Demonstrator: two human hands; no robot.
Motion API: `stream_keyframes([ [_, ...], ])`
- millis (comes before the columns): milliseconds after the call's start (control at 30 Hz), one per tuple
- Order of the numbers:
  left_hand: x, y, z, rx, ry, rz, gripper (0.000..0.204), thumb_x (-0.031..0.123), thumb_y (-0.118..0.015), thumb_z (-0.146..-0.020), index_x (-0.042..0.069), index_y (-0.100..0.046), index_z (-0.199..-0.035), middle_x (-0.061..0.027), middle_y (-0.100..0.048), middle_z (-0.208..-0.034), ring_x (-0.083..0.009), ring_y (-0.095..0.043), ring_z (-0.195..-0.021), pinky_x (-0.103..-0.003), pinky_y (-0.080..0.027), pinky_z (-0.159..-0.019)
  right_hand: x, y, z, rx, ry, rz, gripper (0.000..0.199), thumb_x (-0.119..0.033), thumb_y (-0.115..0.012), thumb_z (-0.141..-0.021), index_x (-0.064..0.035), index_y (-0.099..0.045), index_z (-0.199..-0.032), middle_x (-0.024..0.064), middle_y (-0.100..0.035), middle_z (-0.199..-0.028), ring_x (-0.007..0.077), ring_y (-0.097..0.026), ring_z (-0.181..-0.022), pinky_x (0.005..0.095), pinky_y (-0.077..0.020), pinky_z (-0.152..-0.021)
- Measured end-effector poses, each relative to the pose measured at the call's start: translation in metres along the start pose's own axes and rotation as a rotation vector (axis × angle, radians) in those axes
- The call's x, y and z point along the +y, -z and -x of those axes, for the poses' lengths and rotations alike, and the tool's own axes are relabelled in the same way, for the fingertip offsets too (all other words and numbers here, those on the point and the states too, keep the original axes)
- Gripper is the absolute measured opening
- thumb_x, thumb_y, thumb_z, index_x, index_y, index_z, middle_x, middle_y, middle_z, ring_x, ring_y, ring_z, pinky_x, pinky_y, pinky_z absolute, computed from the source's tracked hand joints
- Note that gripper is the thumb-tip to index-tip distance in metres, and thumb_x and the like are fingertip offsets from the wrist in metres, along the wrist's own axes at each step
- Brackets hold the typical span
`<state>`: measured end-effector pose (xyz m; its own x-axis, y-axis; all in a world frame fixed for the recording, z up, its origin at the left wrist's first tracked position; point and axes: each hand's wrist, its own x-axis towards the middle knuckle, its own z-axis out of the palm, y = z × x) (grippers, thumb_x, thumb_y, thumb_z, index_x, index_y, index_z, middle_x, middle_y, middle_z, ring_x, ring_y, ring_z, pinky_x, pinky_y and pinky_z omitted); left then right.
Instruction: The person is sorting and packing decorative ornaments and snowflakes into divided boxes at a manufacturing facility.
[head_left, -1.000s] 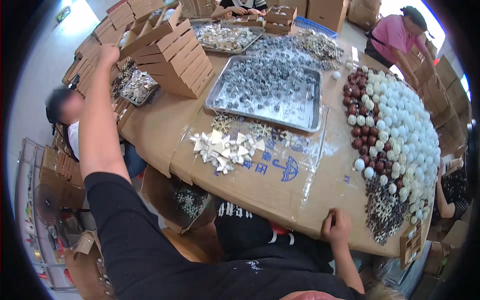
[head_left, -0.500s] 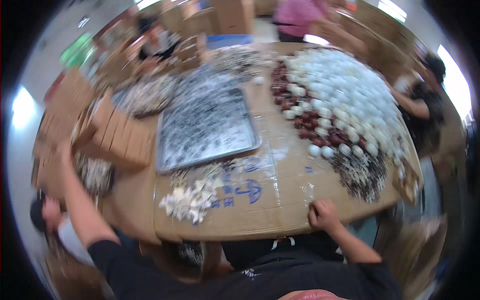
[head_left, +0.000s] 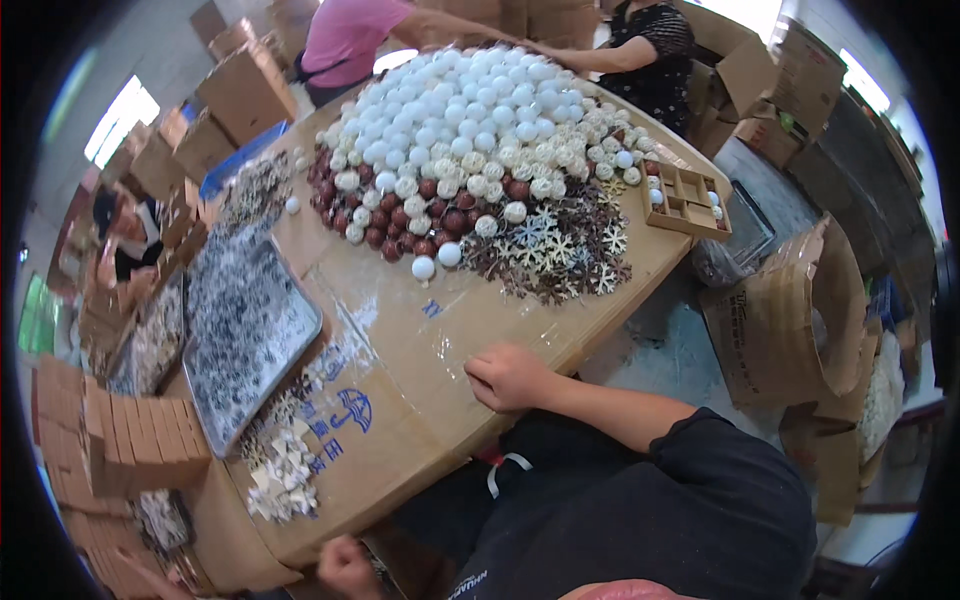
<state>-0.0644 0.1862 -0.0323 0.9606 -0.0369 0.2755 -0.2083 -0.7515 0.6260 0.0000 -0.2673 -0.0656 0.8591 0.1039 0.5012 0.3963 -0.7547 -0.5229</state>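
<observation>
My right hand [head_left: 510, 377] is curled into a fist at the near edge of the cardboard-covered table [head_left: 405, 340], with nothing visible in it. Low in the view, just off the table's front edge, my left hand [head_left: 347, 567] is also closed and shows nothing in its fingers. Beyond my right hand lie flat snowflake cutouts [head_left: 545, 240] in pale and dark brown. Behind them is a wide heap of white balls [head_left: 470, 105], cream woven balls [head_left: 490, 165] and dark red balls [head_left: 395, 230]. Small white cutouts [head_left: 285, 475] lie nearest my left hand.
A metal tray [head_left: 255, 340] of small greyish pieces lies left, beside stacked cardboard boxes [head_left: 150, 430]. A divided box [head_left: 685, 200] holding balls sits at the table's right corner. A large open carton [head_left: 780, 310] stands right. Co-workers, one in a pink shirt [head_left: 350, 35], are across the table.
My view has swung to the right, bringing the divided box and carton into sight. My left hand has come back from the stacked boxes toward my body. My right fist stays by the table edge.
</observation>
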Motion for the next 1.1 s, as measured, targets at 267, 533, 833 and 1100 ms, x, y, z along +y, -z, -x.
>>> stream_keyframes([
  [267, 0.063, -0.116, 0.110, -0.232, 0.265, -0.041, 0.047, 0.031, -0.072, -0.089, 0.001, -0.052, -0.120, -0.0224, -0.053, -0.111, -0.0418, -0.052, -0.106, -0.049, -0.043, -0.094, 0.003, 0.013, -0.003, -0.021, -0.048, 0.016, 0.008, -0.007, -0.068, -0.081, -0.0043, -0.061, -0.079, 0.0140, -0.061, -0.071, 0.0348, -0.060, -0.069, 0.0447, -0.0473, -0.064],
  [533, 0.079, -0.150, 0.105, -0.175, 0.436, -0.258, 0.099, 0.032, -0.074, -0.083, 0.000, -0.017, -0.158, -0.0439, -0.025, -0.138, -0.0584, -0.035, -0.126, -0.059, -0.033, -0.109, -0.006, 0.002, 0.000, -0.054, -0.026, -0.053, 0.006, -0.009, -0.069, -0.087, -0.0026, -0.067, -0.088, 0.0132, -0.064, -0.076, 0.0314, -0.062, -0.069, 0.0402, -0.0492, -0.066],
  [833, 0.061, -0.166, 0.077, -0.182, 0.424, -0.258, 0.087, 0.040, -0.066, -0.089, -0.005, -0.026, -0.152, -0.0340, -0.021, -0.152, -0.0533, -0.029, -0.134, -0.065, -0.033, -0.107, 0.003, 0.006, 0.004, -0.074, -0.129, -0.071, 0.009, -0.010, -0.065, -0.093, -0.0014, -0.066, -0.095, 0.0147, -0.065, -0.083, 0.0299, -0.065, -0.074, 0.0384, -0.0512, -0.069],
  [1100, 0.056, -0.166, 0.060, -0.360, 0.502, -0.236, 0.088, 0.043, -0.064, -0.090, -0.002, -0.023, -0.154, -0.0313, -0.013, -0.160, -0.0596, -0.026, -0.135, -0.067, -0.031, -0.109, 0.004, 0.005, 0.001, -0.110, -0.129, -0.062, 0.008, -0.008, -0.066, -0.092, -0.0005, -0.066, -0.095, 0.0147, -0.066, -0.084, 0.0302, -0.064, -0.074, 0.0385, -0.0507, -0.069],
])
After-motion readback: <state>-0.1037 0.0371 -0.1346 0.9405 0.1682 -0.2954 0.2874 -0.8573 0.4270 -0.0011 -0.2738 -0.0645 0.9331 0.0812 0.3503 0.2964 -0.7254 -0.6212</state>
